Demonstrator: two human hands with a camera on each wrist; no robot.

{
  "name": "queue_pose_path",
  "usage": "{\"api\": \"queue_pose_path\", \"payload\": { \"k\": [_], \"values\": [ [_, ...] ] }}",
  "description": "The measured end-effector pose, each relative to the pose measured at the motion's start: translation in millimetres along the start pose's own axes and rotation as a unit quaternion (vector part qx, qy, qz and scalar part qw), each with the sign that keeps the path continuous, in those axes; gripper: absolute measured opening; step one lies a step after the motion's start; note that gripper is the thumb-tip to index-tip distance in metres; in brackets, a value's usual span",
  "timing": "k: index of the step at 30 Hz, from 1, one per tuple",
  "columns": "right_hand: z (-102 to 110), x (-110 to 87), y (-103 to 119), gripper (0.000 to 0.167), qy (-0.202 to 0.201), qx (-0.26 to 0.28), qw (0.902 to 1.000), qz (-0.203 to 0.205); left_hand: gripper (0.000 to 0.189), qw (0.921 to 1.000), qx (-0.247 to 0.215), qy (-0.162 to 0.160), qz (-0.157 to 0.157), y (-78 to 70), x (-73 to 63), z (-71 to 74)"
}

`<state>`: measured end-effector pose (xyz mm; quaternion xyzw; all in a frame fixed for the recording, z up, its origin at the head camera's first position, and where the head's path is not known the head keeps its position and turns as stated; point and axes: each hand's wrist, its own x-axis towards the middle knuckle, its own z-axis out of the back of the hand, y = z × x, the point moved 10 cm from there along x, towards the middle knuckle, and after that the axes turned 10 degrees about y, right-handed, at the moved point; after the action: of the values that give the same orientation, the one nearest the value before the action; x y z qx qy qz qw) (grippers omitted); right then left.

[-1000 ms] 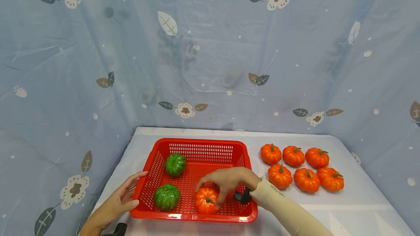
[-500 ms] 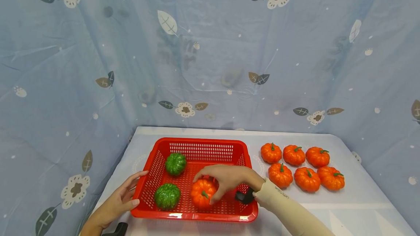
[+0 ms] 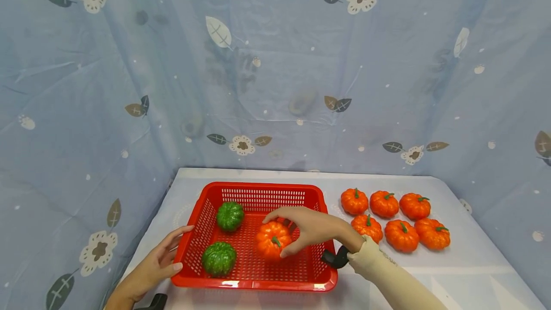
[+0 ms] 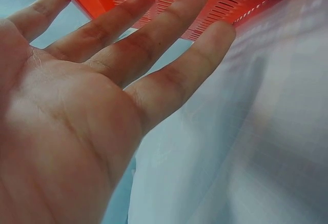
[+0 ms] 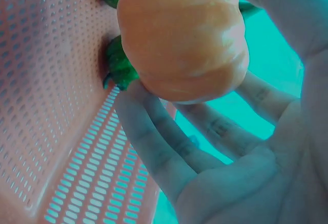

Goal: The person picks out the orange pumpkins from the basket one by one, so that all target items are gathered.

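Note:
My right hand holds an orange pumpkin with a green stem, over the middle of a red plastic basket. In the right wrist view, thumb and fingers grip the pumpkin from opposite sides. Two green pumpkins lie in the basket's left half, one at the back and one at the front. Against the basket's left rim rests my left hand. Its fingers reach out straight along the slotted wall in the left wrist view, with nothing in the palm.
Right of the basket, several orange pumpkins stand in two rows on the white table. The right forearm passes in front of them. A blue curtain with leaves and flowers hangs behind and at both sides.
My right hand has moved the orange pumpkin from near the basket's front wall back toward its middle. The left hand and the other pumpkins stay in place.

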<state>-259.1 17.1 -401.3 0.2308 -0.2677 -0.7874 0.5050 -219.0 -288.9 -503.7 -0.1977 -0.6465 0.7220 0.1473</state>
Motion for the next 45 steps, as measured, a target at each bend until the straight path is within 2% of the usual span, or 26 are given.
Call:
{"api": "queue_pose_path", "payload": {
  "k": [6,17,24,30,38,45],
  "values": [
    [11.5,-17.1,-8.0,0.066,-0.047,0.01,0.9985,-0.028,0.076,0.9999,-0.006,0.009,-0.007,-1.6,0.3,-1.4],
    [24.7,-49.5,-25.3,0.068,-0.1,0.078,0.99,-0.061,0.074,0.9999,0.008,-0.003,-0.006,-0.3,0.4,0.2],
    [26.3,-72.8,-40.6,0.073,-0.135,0.092,0.9816,-0.099,0.075,0.9998,0.015,-0.012,-0.002,-1.4,0.8,0.0],
    [25.1,-86.5,-46.5,0.075,-0.152,0.124,0.9749,-0.105,0.075,0.9997,0.016,-0.016,0.008,0.6,1.2,1.1],
    [29.9,-109.5,-49.7,0.073,-0.18,0.083,0.9742,-0.108,0.075,0.9997,0.022,-0.01,0.008,1.7,2.4,0.9],
    [32.4,-133.2,-54.9,0.075,-0.213,0.078,0.966,-0.124,0.074,0.9996,0.024,-0.007,0.011,2.2,0.1,1.4]
  ]
}}
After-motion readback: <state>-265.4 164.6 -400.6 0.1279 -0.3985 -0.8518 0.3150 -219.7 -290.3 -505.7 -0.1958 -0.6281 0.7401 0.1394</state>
